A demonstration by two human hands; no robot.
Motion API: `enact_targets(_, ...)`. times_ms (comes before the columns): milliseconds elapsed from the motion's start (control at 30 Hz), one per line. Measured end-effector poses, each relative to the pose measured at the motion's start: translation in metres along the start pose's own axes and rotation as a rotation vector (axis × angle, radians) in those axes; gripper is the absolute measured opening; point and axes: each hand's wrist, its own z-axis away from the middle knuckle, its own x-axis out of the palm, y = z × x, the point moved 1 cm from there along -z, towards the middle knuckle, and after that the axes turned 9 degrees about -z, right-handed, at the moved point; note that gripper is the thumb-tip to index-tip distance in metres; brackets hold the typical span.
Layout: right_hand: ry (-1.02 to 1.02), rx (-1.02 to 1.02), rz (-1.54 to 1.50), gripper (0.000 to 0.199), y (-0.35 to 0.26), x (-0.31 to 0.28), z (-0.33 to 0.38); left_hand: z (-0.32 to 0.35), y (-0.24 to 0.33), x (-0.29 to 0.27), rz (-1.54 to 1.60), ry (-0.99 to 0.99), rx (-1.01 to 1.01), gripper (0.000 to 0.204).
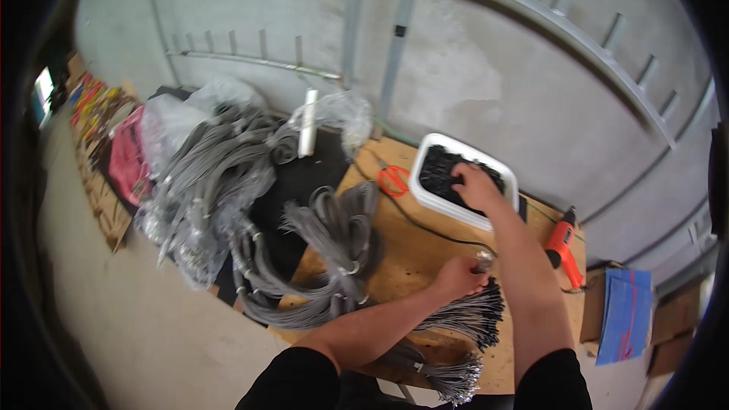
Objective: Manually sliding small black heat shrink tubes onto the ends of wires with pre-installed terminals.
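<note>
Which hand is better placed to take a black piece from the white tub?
Likely the right hand: it reaches into the white tub, while the left hand seems closed on silvery cable ends.

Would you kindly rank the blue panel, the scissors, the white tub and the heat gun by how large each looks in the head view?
1. white tub
2. blue panel
3. heat gun
4. scissors
</note>
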Motion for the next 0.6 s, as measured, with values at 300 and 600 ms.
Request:
enact_targets(300, 0.165, 0.529, -1.388, 0.009, 0.042, -0.02, 0.027, 0.006, 0.008, -0.001, -0.103, 0.039, 0.075, 0.017)
enact_targets(600, 0.367, 0.859, -1.6, 0.015, 0.071, -0.022, 0.029, 0.016, 0.017, -0.002, -0.171, 0.062, 0.079, 0.021)
